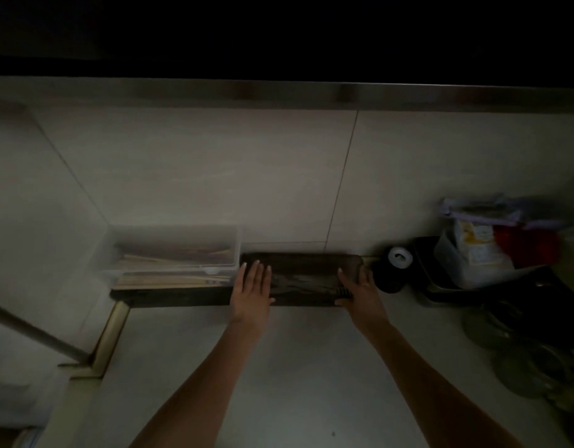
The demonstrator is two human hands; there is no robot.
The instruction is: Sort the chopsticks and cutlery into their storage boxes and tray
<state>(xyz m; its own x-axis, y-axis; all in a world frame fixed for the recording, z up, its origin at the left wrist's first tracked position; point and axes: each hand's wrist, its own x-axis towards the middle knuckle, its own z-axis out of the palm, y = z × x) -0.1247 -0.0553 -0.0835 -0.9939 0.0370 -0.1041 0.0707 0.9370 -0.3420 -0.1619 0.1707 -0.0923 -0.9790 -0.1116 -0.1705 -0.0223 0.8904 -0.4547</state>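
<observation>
A dark tray with dim cutlery shapes in it lies against the tiled wall at the back of the counter. My left hand rests flat on its left end, fingers spread. My right hand grips its right end, thumb on top. To the left, two clear plastic boxes holding wooden chopsticks are stacked in the corner on a dark ledge. The scene is very dim.
A black cylinder with a white cap stands just right of the tray. Farther right sit a dark bin with bags and a red item and stacked glass plates. A metal bar crosses the lower left.
</observation>
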